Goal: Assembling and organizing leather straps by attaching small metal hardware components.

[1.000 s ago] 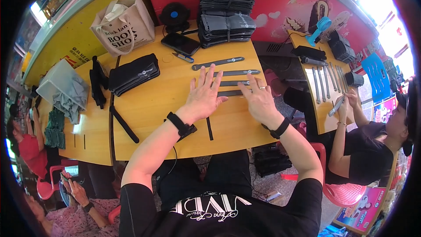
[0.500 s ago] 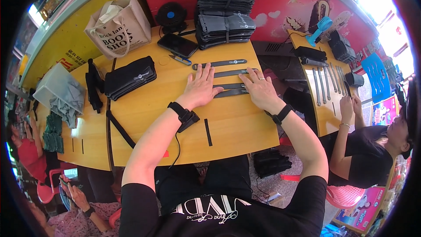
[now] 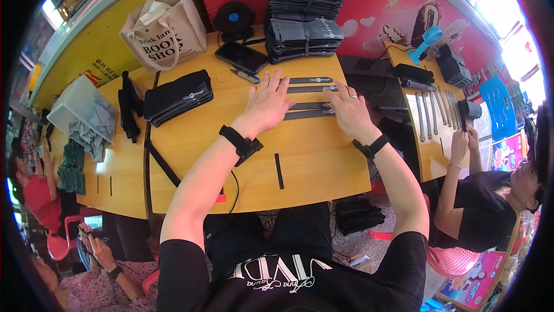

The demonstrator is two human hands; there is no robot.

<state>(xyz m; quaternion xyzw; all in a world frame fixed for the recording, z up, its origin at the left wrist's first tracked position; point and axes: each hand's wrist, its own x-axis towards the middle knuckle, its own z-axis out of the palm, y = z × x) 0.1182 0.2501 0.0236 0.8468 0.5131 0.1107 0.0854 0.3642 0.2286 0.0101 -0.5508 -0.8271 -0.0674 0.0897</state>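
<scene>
Several dark flat straps (image 3: 309, 115) with rounded ends lie side by side across the wooden table (image 3: 248, 179) in front of me. My left hand (image 3: 265, 103) lies with fingers spread over their left ends, hiding part of them. At the other end, my right hand (image 3: 352, 111) rests with its fingers extended, the tips touching the straps around their small pale marks. Neither hand grips anything. Just beyond my left fingertips is a pair of small blue-handled thread snips (image 3: 247, 75).
Behind the straps stand banded stacks of dark folded pouches (image 3: 306, 38), a black phone (image 3: 241, 56) and a fan (image 3: 234, 19). To the left are a folded black bundle (image 3: 179, 96), a tote bag (image 3: 164, 32) and a tilted bin (image 3: 83, 107). A co-worker (image 3: 487, 196) sits on the right.
My view has shifted slightly. Both hands have moved a little away from me, and the second strap now lies closer to the farthest one.
</scene>
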